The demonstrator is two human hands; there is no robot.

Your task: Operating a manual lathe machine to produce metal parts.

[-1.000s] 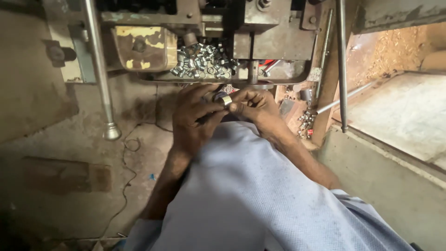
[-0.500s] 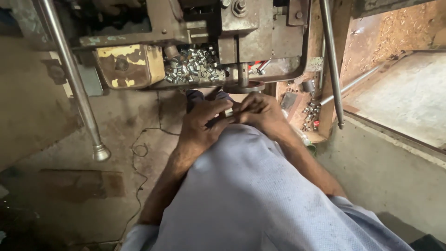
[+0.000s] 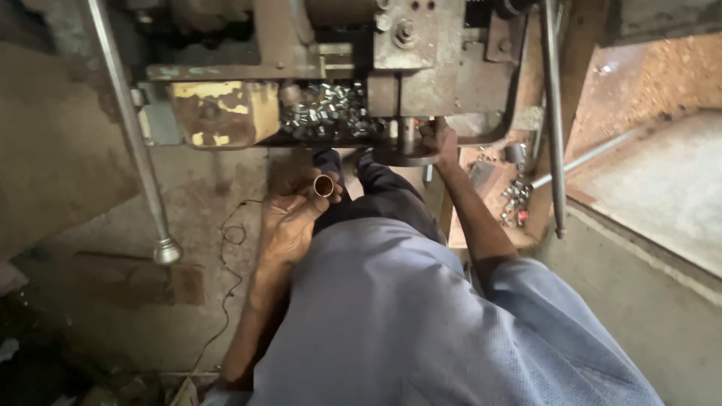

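the worn metal machine [image 3: 421,68] fills the top edge, its tray of small shiny rings [image 3: 327,113] within arm's reach. the right hand [image 3: 438,139] stretches up, fingers curled on a round part under the machine, close against its frame. the left hand [image 3: 289,222] rests lower in freer space, pinching a short copper-coloured tube [image 3: 324,186] open end up.

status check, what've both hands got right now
Left hand holds small copper tube. Right hand up at machine. Tray of metal rings beside it.
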